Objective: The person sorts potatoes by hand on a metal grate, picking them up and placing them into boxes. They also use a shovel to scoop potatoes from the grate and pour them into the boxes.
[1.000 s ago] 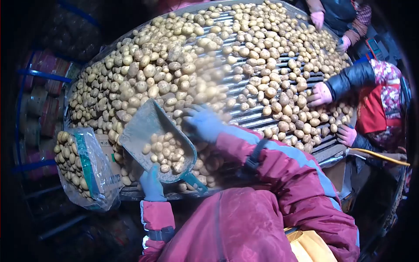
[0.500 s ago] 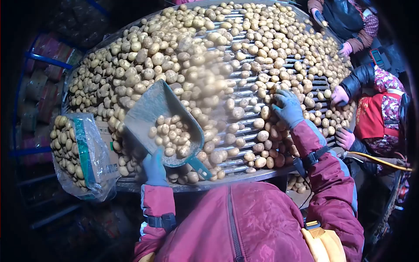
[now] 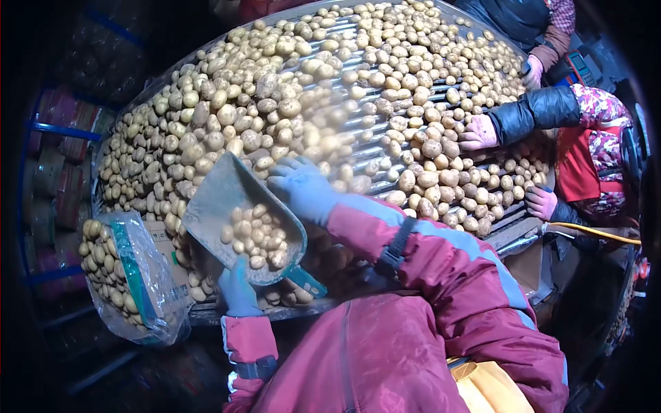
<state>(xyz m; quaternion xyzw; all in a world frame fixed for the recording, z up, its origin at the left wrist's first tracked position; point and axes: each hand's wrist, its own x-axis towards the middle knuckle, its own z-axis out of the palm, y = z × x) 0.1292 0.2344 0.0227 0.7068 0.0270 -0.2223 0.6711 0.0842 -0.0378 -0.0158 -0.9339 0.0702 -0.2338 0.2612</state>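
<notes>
A green-grey scoop (image 3: 213, 203) with several small potatoes (image 3: 256, 236) in it is tilted over the heap, its handle (image 3: 306, 281) toward me. My gloved left hand (image 3: 239, 290) grips the scoop's near rim, the fingers partly hidden. My gloved right hand (image 3: 303, 188) lies just right of the scoop's upper edge, fingers spread on the potatoes (image 3: 272, 127) of the heap. Nothing shows in its grasp. Potatoes cover most of the roller table (image 3: 375, 141) around both hands.
An open box (image 3: 180, 272) with a plastic liner, full of potatoes, stands at the left. At the right, a co-worker's pink-gloved hand (image 3: 480, 132) rests among potatoes; another hand (image 3: 542, 203) is at the edge. A second person's hand (image 3: 533, 71) is behind. A yellow cable (image 3: 595, 233) runs nearby.
My right hand has moved left across the rollers, from the potatoes on the right to beside the scoop. The scoop and my left hand shifted slightly. A co-worker's hand reached further in.
</notes>
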